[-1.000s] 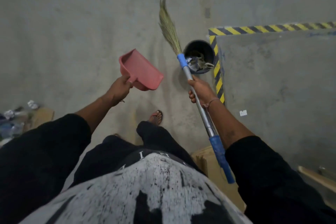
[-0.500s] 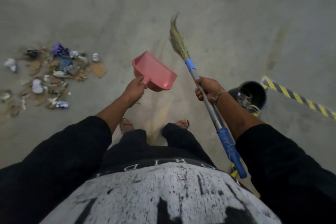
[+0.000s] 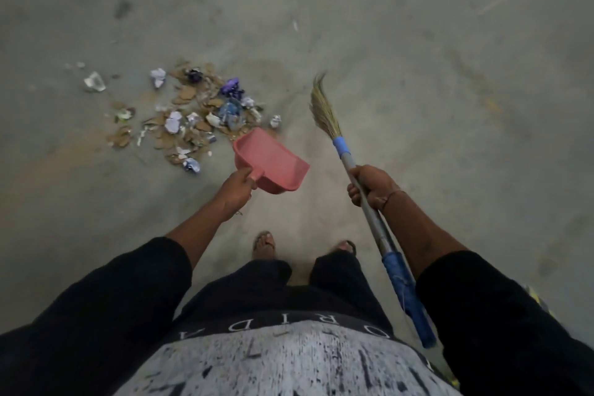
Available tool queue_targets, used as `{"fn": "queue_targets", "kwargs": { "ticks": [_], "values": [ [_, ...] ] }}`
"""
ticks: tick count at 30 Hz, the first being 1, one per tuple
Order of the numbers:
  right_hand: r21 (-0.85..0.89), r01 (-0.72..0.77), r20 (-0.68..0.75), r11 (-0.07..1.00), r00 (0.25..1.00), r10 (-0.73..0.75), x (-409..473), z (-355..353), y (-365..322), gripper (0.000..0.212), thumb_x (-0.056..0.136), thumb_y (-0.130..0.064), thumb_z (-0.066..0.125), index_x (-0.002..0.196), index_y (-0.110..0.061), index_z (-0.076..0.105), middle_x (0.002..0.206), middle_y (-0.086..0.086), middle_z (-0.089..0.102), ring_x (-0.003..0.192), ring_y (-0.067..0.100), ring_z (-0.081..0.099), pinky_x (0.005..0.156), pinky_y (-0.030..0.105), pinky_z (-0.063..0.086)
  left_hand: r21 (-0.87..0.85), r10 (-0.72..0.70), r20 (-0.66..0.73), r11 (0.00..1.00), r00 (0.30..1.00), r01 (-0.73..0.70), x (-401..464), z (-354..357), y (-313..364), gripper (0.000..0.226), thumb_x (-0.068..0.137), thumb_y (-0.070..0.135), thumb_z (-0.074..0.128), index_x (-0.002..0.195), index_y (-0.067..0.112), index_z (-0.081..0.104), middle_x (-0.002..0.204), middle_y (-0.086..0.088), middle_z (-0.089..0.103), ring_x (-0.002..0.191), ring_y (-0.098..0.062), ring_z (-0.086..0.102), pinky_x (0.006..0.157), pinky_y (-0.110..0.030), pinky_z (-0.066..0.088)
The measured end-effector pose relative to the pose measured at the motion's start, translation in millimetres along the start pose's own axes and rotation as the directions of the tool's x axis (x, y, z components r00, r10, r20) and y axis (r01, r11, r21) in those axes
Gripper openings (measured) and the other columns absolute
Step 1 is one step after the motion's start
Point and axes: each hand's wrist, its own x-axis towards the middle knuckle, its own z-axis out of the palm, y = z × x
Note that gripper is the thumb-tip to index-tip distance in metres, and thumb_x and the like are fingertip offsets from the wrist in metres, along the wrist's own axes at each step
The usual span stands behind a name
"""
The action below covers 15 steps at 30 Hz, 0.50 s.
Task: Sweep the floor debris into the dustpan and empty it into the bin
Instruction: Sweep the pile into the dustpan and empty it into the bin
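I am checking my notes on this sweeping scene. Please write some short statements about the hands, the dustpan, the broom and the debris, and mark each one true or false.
1. The left hand holds the pink dustpan by its handle. True.
2. The dustpan is full of debris. False: it looks empty, and the debris pile lies on the concrete floor.
3. The right hand grips the broom on its metal shaft. True.
4. The broom bristles are pressed into the debris pile. False: they point up and away, to the right of the pile.
5. The bin stands beside the pile. False: no bin is in view.
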Motion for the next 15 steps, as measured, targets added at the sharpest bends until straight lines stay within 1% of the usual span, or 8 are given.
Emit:
{"fn": "queue_targets", "kwargs": {
  "ticks": [3, 5, 7, 10, 12, 15],
  "values": [
    [-0.057, 0.008, 0.009, 0.998, 1.0, -0.007, 4.6, 32.4, -23.7, 0.008, 0.1, -0.019, 0.044, 0.1, -0.012, 0.048, 0.067, 0.008, 0.045, 0.046, 0.016, 0.04, 0.035, 0.02, 0.037, -0.065, -0.052, -0.065, 0.997, 0.997, 0.047, -0.9, -27.7, -9.7, 0.017, 0.104, 0.033, 0.048, 0.114, 0.022, 0.057, 0.094, -0.01, 0.061, 0.064, -0.015, 0.047, 0.056, -0.028, 0.036],
    [-0.101, 0.02, 0.022, 0.995, 1.0, -0.018, 7.9, 53.5, -40.4, 0.008, 0.1, -0.019, 0.044, 0.1, -0.013, 0.049, 0.066, 0.009, 0.046, 0.042, 0.016, 0.041, 0.035, 0.02, 0.037, -0.109, -0.085, -0.107, 0.991, 0.991, 0.073, -1.7, -42.9, -17.0, 0.025, 0.103, 0.037, 0.05, 0.118, 0.019, 0.059, 0.097, -0.011, 0.065, 0.065, -0.016, 0.049, 0.058, -0.028, 0.039],
    [-0.147, 0.031, 0.039, 0.989, 0.999, -0.025, 13.5, 72.6, -56.9, 0.008, 0.101, -0.02, 0.045, 0.098, -0.013, 0.049, 0.065, 0.009, 0.045, 0.039, 0.015, 0.04, 0.035, 0.02, 0.037, -0.156, -0.122, -0.151, 0.983, 0.981, 0.098, -3.3, -54.6, -21.5, 0.032, 0.102, 0.04, 0.051, 0.125, 0.019, 0.06, 0.1, -0.011, 0.067, 0.065, -0.015, 0.05, 0.055, -0.027, 0.038],
    [-0.228, 0.04, 0.062, 0.973, 0.998, -0.027, 23.8, 99.2, -80.7, 0.01, 0.101, -0.022, 0.047, 0.097, -0.013, 0.05, 0.065, 0.01, 0.046, 0.04, 0.016, 0.041, 0.036, 0.02, 0.037, -0.251, -0.178, -0.203, 0.96, 0.963, 0.124, -6.9, -68.5, -22.3, 0.024, 0.103, 0.034, 0.051, 0.124, 0.022, 0.057, 0.099, -0.008, 0.063, 0.065, -0.013, 0.049, 0.049, -0.025, 0.035],
    [-0.296, 0.055, 0.077, 0.954, 0.996, -0.034, 30.0, 117.2, -99.3, 0.013, 0.1, -0.024, 0.049, 0.098, -0.011, 0.05, 0.065, 0.01, 0.047, 0.041, 0.016, 0.042, 0.036, 0.02, 0.038, -0.317, -0.206, -0.248, 0.941, 0.947, 0.122, -9.2, -78.1, -21.4, 0.024, 0.104, 0.032, 0.049, 0.124, 0.021, 0.057, 0.1, -0.008, 0.061, 0.067, -0.012, 0.049, 0.052, -0.024, 0.036],
    [-0.373, 0.079, 0.102, 0.924, 0.994, -0.043, 33.7, 146.2, -122.4, 0.015, 0.1, -0.024, 0.05, 0.103, -0.01, 0.05, 0.067, 0.011, 0.048, 0.044, 0.018, 0.042, 0.037, 0.021, 0.038, -0.393, -0.231, -0.297, 0.914, 0.926, 0.102, -18.3, -93.8, -21.5, 0.017, 0.104, 0.03, 0.049, 0.12, 0.025, 0.053, 0.103, -0.009, 0.062, 0.07, -0.01, 0.05, 0.055, -0.024, 0.037]
  ]
}}
